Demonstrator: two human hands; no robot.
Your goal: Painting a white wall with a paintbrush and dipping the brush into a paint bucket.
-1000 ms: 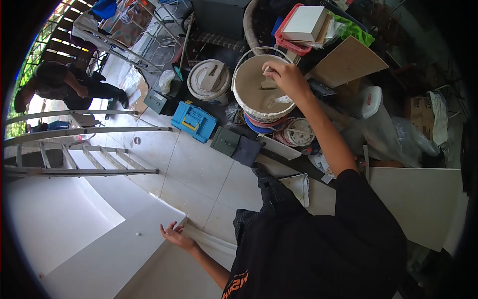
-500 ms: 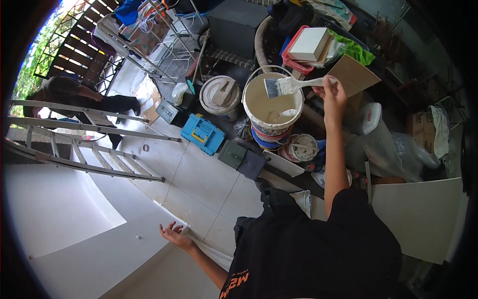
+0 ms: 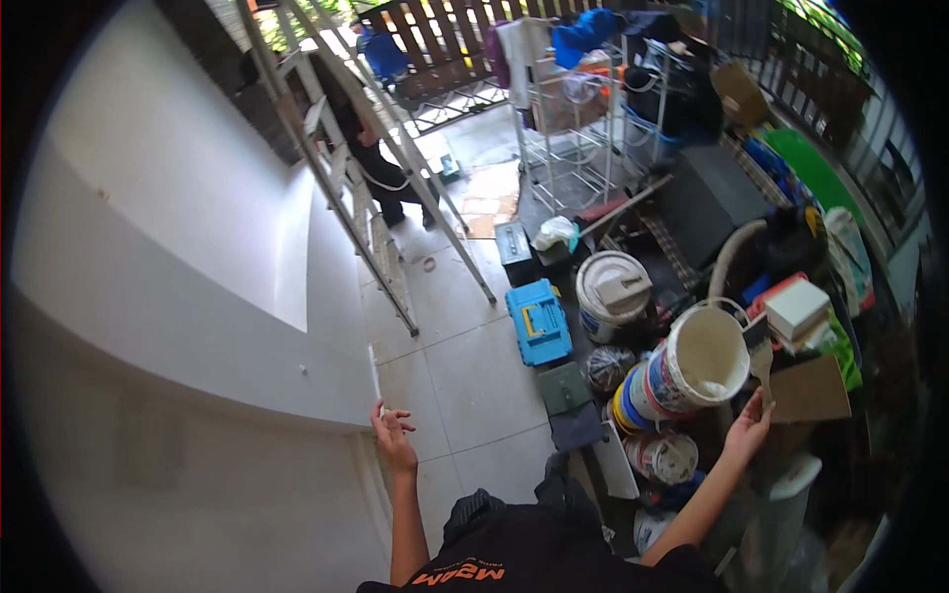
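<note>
My right hand (image 3: 753,425) grips a paintbrush (image 3: 759,361) by its pale, smeared handle, bristles up, just right of a white paint bucket (image 3: 697,351) with creamy residue inside, which sits on other stacked buckets. My left hand (image 3: 393,435) is at the lower middle, fingers apart and curved with nothing visible held, beside the edge of the white wall (image 3: 188,257). Between my hands, on the tiled floor (image 3: 460,376), are a blue toolbox (image 3: 539,321), a green box (image 3: 565,390) and, farther back, a lidded white bucket (image 3: 613,295).
An aluminium stepladder (image 3: 351,188) stands ahead on the left, with a person in dark clothes (image 3: 376,173) behind it. Farther back are a wire rack (image 3: 554,128) hung with cloths and a wooden slatted fence (image 3: 435,59). Boards, bags and a cardboard sheet (image 3: 809,395) crowd the right.
My head has turned, bringing the ladder and fence upright ahead. The brush came up out of the bucket, lay level above it, and now points up beside it. My left hand stays apart-fingered.
</note>
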